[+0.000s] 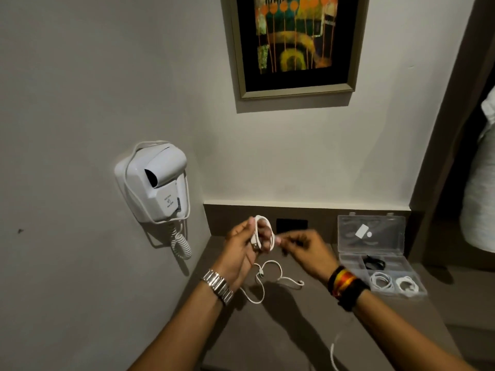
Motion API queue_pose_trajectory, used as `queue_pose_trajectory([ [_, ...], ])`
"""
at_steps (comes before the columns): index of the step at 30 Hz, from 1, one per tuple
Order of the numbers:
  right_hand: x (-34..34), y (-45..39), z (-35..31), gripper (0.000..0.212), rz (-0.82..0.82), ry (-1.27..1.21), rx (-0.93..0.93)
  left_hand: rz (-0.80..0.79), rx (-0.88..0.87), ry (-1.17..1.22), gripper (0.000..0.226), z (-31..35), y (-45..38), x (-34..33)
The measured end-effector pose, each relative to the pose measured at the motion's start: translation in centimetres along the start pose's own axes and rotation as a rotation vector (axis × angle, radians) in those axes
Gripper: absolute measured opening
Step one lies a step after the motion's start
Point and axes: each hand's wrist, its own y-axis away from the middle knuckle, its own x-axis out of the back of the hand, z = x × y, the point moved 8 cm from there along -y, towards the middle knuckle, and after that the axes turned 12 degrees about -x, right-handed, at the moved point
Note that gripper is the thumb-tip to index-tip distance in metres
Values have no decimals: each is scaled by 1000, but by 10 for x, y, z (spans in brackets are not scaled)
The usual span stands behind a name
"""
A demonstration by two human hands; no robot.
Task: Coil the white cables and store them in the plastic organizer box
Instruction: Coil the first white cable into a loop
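Note:
My left hand (241, 247) holds a white cable coil (263, 234) wound around its fingers, above the grey counter. My right hand (305, 249) pinches the same cable just to the right of the coil. The loose rest of the white cable (270, 277) trails down onto the counter in loops. At the right stands the clear plastic organizer box (375, 263) with its lid up. Two coiled white cables (393, 283) lie in its front compartments, and a black cable (373, 262) lies in a compartment behind them.
A white wall-mounted hair dryer (156, 183) with a curly cord hangs on the left wall. A framed picture (294, 44) hangs above the counter. Another white cable end (334, 354) lies near the counter's front edge. A dark socket plate (292, 224) sits behind my hands.

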Motion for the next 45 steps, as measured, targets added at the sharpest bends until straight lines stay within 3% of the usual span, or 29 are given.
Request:
queue_pose_trajectory([
  [2,-34,21,9,38,-188,164,7,155,-97,59,29,12,-10,14],
  [4,-53,37,1,40,-281,410,90,170,-200,-326,32,27,-12,25],
  [6,-42,36,-29,38,-162,536,256,27,-265,-841,34,33,-5,24],
  [8,-11,28,-62,34,56,461,373,-147,-239,-978,34,25,5,19],
  [10,24,14,-70,24,173,253,320,-259,-123,-839,36,13,13,10],
  [13,34,-8,-41,12,144,-93,107,-274,5,-496,36,2,16,-7],
  [15,15,-6,-18,10,88,-105,68,-89,-2,-232,32,8,8,-6],
  [17,-14,8,2,33,-14,49,59,130,-73,-49,32,18,-5,9],
  [19,-39,24,11,42,-126,280,60,240,-164,-112,34,30,-16,24],
  [21,-50,35,-6,39,-172,433,158,226,-239,-426,35,43,-18,33],
  [23,-36,34,-41,33,-85,454,273,72,-279,-784,39,45,-13,31],
  [25,-10,27,-74,23,54,436,354,-113,-229,-951,41,34,-4,24],
  [27,15,14,-87,13,142,353,328,-220,-124,-763,43,20,6,15],
  [29,30,0,-76,9,160,123,186,-227,-36,-467,42,12,11,4],
  [31,26,-5,-53,12,153,-38,85,-183,-6,-228,39,12,11,-5],
  [34,-4,8,-15,19,16,99,46,25,-85,46,33,26,-1,7],
  [36,-33,28,3,33,-162,330,16,171,-181,-4,32,37,-11,27],
  [38,-52,51,1,35,-291,520,69,203,-252,-280,33,47,-13,38],
  [40,-45,59,-29,40,-217,609,211,117,-249,-558,37,47,-7,39],
  [42,-16,56,-69,37,-21,607,367,-23,-161,-677,40,35,4,34],
  [44,14,44,-92,28,101,499,420,-163,-10,-621,45,19,16,23],
  [45,25,33,-92,24,81,386,361,-223,73,-500,46,12,23,12],
])
